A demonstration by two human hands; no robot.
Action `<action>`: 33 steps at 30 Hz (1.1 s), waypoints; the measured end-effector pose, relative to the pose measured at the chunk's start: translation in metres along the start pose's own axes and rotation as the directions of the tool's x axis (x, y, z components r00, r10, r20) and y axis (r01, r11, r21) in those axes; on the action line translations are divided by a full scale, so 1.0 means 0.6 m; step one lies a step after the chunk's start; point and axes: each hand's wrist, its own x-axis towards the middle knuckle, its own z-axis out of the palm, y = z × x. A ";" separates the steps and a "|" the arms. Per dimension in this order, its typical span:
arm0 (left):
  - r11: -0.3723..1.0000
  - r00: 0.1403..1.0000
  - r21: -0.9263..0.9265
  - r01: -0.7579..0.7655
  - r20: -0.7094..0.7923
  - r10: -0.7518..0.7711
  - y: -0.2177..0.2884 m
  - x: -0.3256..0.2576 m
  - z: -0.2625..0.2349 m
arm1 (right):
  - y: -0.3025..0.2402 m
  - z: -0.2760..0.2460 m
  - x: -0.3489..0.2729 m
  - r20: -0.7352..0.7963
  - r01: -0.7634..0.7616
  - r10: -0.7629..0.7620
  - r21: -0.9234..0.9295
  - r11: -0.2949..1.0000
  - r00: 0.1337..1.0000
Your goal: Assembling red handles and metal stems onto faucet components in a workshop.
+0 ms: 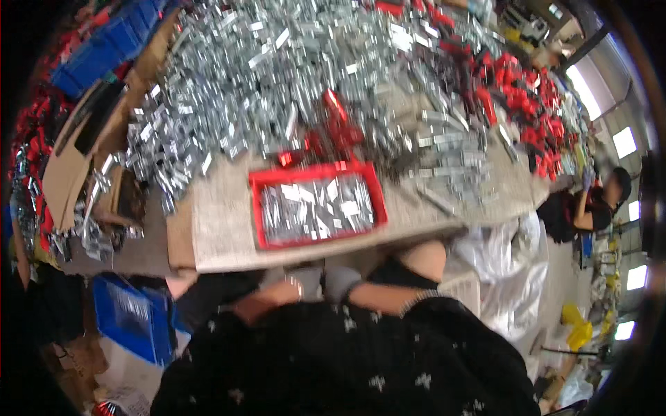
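My left hand (309, 282) and my right hand (340, 283) rest close together over my lap, just below the table's near edge. Both wear grey gloves, and blur hides how their fingers lie. Nothing held shows in either one. Nearest to them, on the table (222, 229), stands a red plastic bin (322, 239) filled with small flat silver metal pieces (316, 208). Several shiny red parts (336, 139) lie right behind the bin. A large heap of silver metal pieces (270, 76) covers the far side of the table.
More silver pieces (454, 163) lie at the right, with a heap of red parts (513, 90) beyond. Cardboard (66, 184) stands at the left; a blue crate (135, 319) sits below. White plastic sacks (510, 277) are beside my right knee. Another person (586, 211) is at far right.
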 end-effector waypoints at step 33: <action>0.926 0.963 -0.366 -0.092 -0.268 -0.010 0.312 -0.076 -0.150 | 0.290 0.323 -0.808 -0.156 -0.163 0.885 0.955 0.249 0.439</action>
